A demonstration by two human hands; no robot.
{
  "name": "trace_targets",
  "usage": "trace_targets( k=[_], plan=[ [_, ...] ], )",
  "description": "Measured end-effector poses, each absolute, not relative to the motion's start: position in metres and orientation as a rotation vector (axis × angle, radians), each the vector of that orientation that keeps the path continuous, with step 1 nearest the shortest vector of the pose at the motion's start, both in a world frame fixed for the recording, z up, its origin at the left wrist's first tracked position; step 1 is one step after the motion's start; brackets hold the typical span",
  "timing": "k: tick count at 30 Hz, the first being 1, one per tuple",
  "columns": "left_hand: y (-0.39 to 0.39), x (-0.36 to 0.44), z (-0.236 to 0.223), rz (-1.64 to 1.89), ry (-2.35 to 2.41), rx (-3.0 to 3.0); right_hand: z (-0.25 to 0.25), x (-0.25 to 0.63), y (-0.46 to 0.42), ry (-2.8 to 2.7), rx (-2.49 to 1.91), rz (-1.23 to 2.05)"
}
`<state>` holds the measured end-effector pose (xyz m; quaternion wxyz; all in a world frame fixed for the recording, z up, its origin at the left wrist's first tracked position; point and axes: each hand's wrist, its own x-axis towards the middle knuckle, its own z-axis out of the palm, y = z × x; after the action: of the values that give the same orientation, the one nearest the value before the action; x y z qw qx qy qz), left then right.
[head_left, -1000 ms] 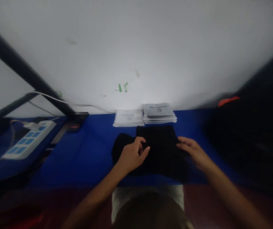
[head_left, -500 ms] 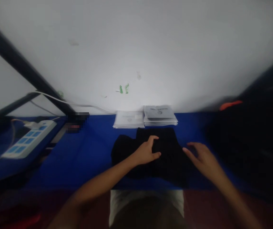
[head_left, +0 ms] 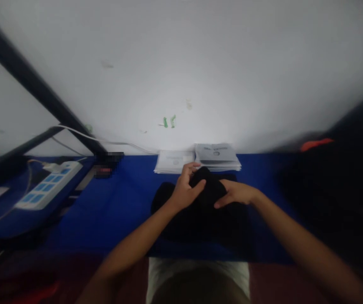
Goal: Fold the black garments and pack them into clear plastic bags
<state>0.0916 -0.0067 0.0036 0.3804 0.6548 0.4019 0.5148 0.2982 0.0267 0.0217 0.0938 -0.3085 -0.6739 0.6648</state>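
Grasping black cloth (head_left: 207, 185), left hand (head_left: 184, 189) and right hand (head_left: 237, 193), fingers (head_left: 188, 172) curled around it; counter (head_left: 114, 207) beneath, packets (head_left: 217, 154) behind

Black cloth (head_left: 197, 219) held up between two hands

The cloth is raised into a fold in the middle, gripped on one side by the left hand (head_left: 184, 190) and on the other by the right hand (head_left: 240, 193). Its lower part is spread on a blue table (head_left: 114, 211). Behind it, two paper stacks (head_left: 217, 155) are set side by side near a white wall (head_left: 257, 93). At left, a power strip (head_left: 48, 186) is seen with a plug (head_left: 52, 167) inserted; an orange patch (head_left: 317, 145) is seen at right.
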Motion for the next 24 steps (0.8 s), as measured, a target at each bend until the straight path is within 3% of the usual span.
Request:
trace_targets(
  k=[4,7,12,24],
  plan=[
    [0.028,0.06,-0.013,1.222,1.199,1.661,-0.006,0.289,0.028,-1.557,-0.992,2.115],
    [0.055,0.024,-0.024,1.126,1.406,1.995,-0.021,0.283,0.025,-1.389,-1.036,2.094],
    [0.082,-0.036,-0.036,0.616,1.591,2.447,-0.03,0.283,0.02,-1.302,-1.14,2.063],
    [0.086,-0.039,-0.032,0.512,1.844,2.395,-0.034,0.283,0.019,-1.347,-1.159,2.051]
  ],
)
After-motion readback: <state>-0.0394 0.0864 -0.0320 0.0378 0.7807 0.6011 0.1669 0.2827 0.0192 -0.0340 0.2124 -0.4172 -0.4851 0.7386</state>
